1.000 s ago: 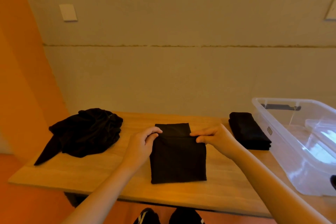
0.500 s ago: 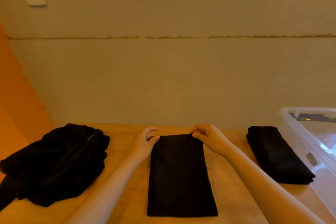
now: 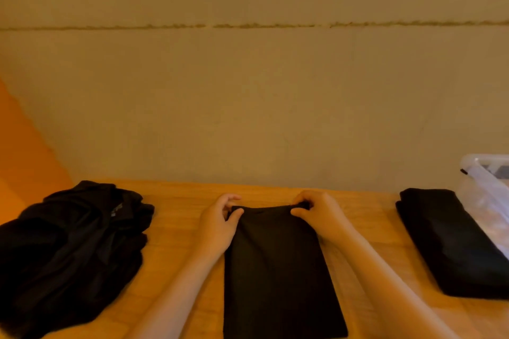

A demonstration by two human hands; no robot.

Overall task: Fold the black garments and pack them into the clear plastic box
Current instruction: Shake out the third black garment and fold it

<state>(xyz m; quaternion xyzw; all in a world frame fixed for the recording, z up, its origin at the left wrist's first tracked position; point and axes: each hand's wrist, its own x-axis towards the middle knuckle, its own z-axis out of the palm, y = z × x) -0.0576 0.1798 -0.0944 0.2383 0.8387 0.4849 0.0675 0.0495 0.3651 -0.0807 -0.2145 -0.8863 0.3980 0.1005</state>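
Centre frame: left hand (image 3: 217, 224) and right hand (image 3: 316, 215) pinch the far corners of the folded black garment (image 3: 278, 272); the fold should land square, edges aligned.

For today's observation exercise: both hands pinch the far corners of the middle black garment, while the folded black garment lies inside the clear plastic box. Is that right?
Not quite. In the head view the folded black garment lies on the table beside the clear plastic box, not inside it. The left hand and right hand do pinch the middle black garment at its far corners.
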